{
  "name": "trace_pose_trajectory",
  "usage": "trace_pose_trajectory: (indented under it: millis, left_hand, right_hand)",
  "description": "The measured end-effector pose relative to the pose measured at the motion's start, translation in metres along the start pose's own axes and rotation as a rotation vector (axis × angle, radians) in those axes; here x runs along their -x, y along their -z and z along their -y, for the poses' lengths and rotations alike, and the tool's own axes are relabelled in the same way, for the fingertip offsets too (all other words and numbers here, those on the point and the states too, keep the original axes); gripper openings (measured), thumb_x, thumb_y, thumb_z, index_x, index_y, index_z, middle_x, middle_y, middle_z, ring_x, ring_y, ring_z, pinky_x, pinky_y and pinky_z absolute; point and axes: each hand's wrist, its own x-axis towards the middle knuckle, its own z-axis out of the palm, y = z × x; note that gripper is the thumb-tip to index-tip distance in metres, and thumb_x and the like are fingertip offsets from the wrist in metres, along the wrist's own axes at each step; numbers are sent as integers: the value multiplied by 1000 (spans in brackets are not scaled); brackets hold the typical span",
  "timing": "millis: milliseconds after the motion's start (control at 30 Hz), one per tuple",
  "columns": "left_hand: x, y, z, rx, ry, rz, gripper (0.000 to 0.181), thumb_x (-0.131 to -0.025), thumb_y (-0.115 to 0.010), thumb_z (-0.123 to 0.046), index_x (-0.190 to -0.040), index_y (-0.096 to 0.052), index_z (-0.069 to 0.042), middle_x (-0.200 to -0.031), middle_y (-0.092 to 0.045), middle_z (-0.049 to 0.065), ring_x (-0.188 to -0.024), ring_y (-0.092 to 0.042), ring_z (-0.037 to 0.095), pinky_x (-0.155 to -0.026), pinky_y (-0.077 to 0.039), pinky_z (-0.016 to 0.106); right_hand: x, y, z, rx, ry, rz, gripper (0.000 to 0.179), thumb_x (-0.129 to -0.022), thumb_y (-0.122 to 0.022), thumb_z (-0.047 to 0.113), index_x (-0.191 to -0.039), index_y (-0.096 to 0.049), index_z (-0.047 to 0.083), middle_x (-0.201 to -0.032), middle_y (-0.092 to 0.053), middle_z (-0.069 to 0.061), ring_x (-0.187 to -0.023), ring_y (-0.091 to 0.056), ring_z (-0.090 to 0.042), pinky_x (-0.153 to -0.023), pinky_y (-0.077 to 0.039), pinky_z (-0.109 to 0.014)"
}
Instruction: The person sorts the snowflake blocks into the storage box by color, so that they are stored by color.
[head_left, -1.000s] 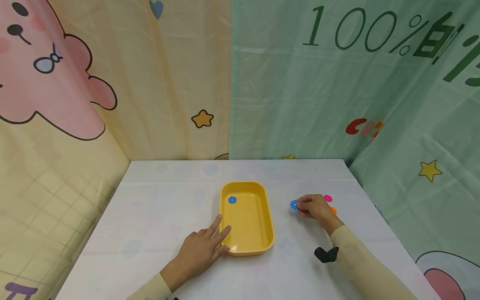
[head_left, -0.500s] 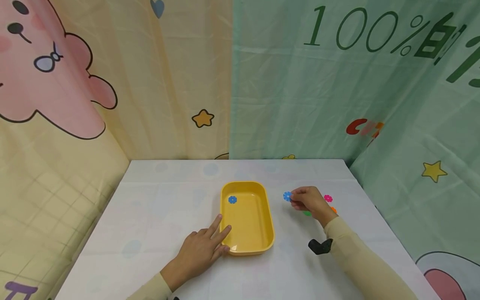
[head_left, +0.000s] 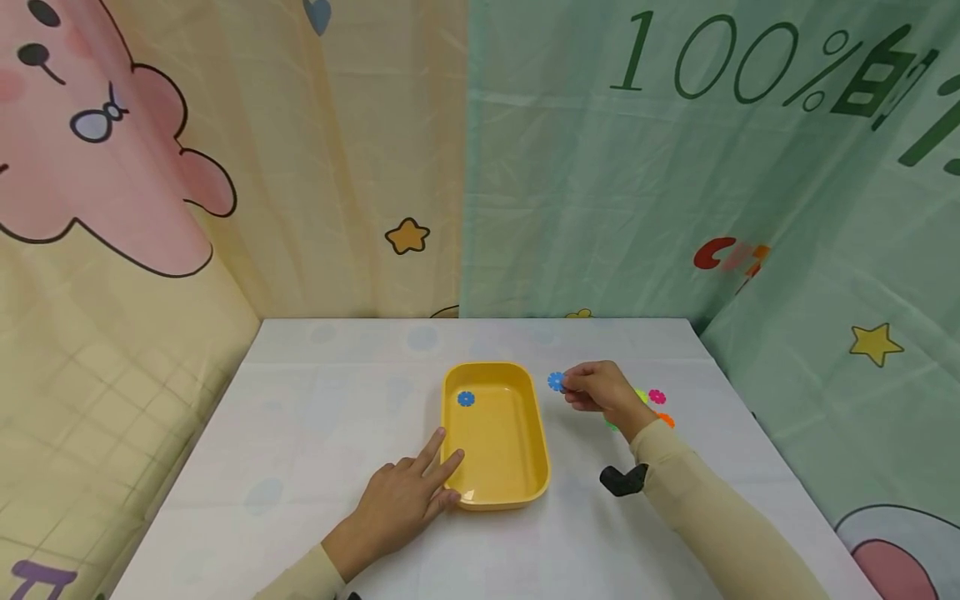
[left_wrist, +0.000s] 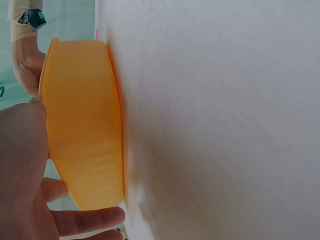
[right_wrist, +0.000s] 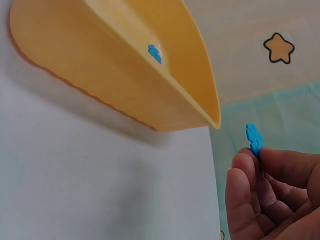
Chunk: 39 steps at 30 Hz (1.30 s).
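Note:
My right hand [head_left: 606, 392] pinches a blue flower-shaped plastic disc [head_left: 555, 382] between thumb and fingertips, in the air just right of a yellow tray [head_left: 501, 454]. In the right wrist view, that disc [right_wrist: 254, 139] stands on edge above the fingertips, apart from the tray wall [right_wrist: 115, 75]. A second blue disc [head_left: 466, 399] lies inside the tray near its far left. My left hand [head_left: 401, 504] rests at the tray's near left side with fingers spread; the left wrist view has its fingers [left_wrist: 90, 220] along the tray's outer wall.
Right of the tray, partly behind my right hand and sleeve, lie a pink disc [head_left: 657, 397], an orange disc [head_left: 665, 421], a yellow-green one [head_left: 641, 395] and a green one [head_left: 611, 423]. All stand on a white-covered table [head_left: 322, 400]; curtains [head_left: 360, 167] hang behind.
My right hand has carried the blue disc left and away from me, closer to the tray, uncovering more of the yellow-green and green discs. My left hand and the tray have stayed put.

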Motion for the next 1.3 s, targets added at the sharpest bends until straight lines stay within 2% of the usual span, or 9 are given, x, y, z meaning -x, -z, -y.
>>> trace_pose_trajectory:
  millis: [300,600,733,1033,1300]
  left_hand:
    - [-1,0,0,19,-4,-11,55,-103,-48,-56,-150,-54,-27,-159,-42,15,-70,-61,19,-53,-42,29]
    - [-1,1,-1,31,29,36,56,-103,-46,-58,-151,-52,-29,-162,-39,12,-66,-55,16,-47,-33,24]
    - [1,2,-2,33,38,45,56,-103,-47,-58,-150,-52,-29,-162,-38,12,-66,-54,15,-47,-32,24]
    - [1,0,-1,23,29,20,56,-103,-47,-58,-150,-53,-29,-162,-40,12,-66,-54,15,-47,-33,24]
    - [-1,3,-1,24,23,31,55,-103,-46,-58,-150,-53,-29,-162,-38,12,-66,-56,15,-47,-34,25]
  right_hand:
    - [-2,-15,18,-28,12,40,24,-99,-68,13,-116,-68,-3,-87,-73,-7,-71,-69,-16,-69,-60,-28]
    - [-4,-38,29,-61,32,71,21,-98,-70,12,-112,-70,-4,-90,-74,-11,-68,-70,-16,-67,-59,-27]
    - [-5,-47,32,-80,32,88,20,-97,-69,8,-112,-69,-6,-87,-74,-12,-66,-71,-16,-64,-59,-27]
    - [-12,-68,35,-114,40,98,19,-98,-67,4,-112,-69,-9,-88,-76,-18,-62,-72,-15,-62,-59,-27]
    - [-19,-89,31,-104,49,83,17,-96,-67,2,-108,-69,-9,-76,-73,-12,-60,-71,-16,-64,-60,-30]
